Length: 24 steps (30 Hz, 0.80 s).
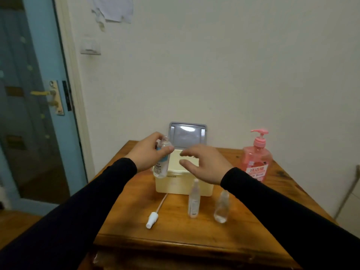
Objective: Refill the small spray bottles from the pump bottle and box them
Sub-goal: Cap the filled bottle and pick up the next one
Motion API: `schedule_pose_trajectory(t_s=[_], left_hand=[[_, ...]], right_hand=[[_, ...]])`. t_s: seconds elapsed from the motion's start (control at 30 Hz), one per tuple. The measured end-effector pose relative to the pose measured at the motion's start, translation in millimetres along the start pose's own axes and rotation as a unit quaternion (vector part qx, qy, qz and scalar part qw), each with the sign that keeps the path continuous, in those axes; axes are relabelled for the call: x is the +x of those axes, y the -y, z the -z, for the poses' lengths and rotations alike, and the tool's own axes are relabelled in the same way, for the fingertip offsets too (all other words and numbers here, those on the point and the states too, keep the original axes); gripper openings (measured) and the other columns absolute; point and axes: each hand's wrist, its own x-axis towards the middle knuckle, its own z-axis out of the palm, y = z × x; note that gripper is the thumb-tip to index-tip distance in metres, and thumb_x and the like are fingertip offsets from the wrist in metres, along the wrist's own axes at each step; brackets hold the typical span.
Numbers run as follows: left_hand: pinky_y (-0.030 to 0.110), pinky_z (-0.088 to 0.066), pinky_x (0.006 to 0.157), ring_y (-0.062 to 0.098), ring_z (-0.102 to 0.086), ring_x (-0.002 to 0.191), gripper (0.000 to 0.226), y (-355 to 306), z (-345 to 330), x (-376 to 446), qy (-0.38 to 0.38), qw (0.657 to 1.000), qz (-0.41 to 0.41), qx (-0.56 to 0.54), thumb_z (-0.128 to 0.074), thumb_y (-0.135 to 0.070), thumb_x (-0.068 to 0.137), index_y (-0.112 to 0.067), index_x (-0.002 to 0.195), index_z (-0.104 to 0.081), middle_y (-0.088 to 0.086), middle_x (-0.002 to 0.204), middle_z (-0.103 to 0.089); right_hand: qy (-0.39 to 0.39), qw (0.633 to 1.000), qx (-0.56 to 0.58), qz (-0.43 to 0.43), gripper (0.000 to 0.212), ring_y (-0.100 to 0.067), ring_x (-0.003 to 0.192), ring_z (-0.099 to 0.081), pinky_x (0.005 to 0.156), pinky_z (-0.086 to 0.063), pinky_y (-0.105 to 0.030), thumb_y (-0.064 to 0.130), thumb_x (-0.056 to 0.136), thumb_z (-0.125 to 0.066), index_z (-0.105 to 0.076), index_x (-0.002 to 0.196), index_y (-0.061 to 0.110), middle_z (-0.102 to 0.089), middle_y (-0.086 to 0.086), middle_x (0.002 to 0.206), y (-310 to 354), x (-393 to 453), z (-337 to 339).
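Small spray bottle (162,159), clear with a blue-and-white label, neck open and its spray head off, is held in the left hand (148,152): fingers (169,149) and thumb curled round the upper body, long axis near upright with the neck tipped slightly away from the person. It hangs over the left front corner of the cream storage box (175,186), whose grey lid (187,134) stands open against the wall. Right hand (204,164) hovers just right of the bottle, over the open box, fingers spread and loosely bent, holding nothing; its fingertips point toward the bottle. Detached white spray head with its dip tube (153,219) lies flat on the bench (253,230), below and nearer the person than the left fingers, tube running back toward the box. Two more small bottles stand upright in front of the box: a slim capped spray bottle (193,201) and a clear rounder bottle (222,207), both below the right fingers. Pink pump bottle (256,160) stands well to the right of the right fingers, beyond the box; the right hand is the nearer one to it. Judgement: the filling step is in hand for this bottle; the open neck must come under the pump spout, which lies rightward from the left fingers, across the box.
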Motion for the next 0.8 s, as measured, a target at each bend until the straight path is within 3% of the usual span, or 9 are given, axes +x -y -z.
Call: schedule_pose_trajectory(t_s=[0.17,0.4,0.8], left_hand=[[0.020,-0.049,0.061,0.007,-0.056,0.087,0.039,25,12,-12,-0.017,1.000,0.018,0.015,-0.059,-0.046,0.089,-0.027,0.120,-0.047,-0.006,0.108,-0.059],[0.022,-0.050,0.067,0.009,-0.058,0.091,0.042,44,19,-19,-0.016,0.999,0.030,0.009,-0.060,-0.045,0.088,-0.026,0.123,-0.047,-0.007,0.107,-0.058],[0.023,-0.050,0.073,0.011,-0.057,0.093,0.042,53,15,-17,-0.019,0.999,0.040,0.023,-0.060,-0.044,0.088,-0.026,0.125,-0.047,-0.009,0.106,-0.056]], right_hand=[[0.117,0.989,-0.021,0.084,0.037,-0.015,0.112,-0.054,0.093,-0.042,-0.027,0.035,0.094,-0.053,-0.057,0.128,0.023,-0.061,0.002,0.124,28,3,-47],[0.244,0.949,-0.098,0.173,0.046,-0.023,0.122,-0.045,0.100,-0.042,-0.038,0.024,0.090,-0.057,-0.050,0.136,0.022,-0.052,-0.004,0.133,44,-2,-104],[0.273,0.928,-0.093,0.238,0.029,-0.025,0.112,-0.054,0.089,-0.049,-0.041,0.016,0.093,-0.055,-0.063,0.121,0.017,-0.061,-0.005,0.120,40,-4,-130]])
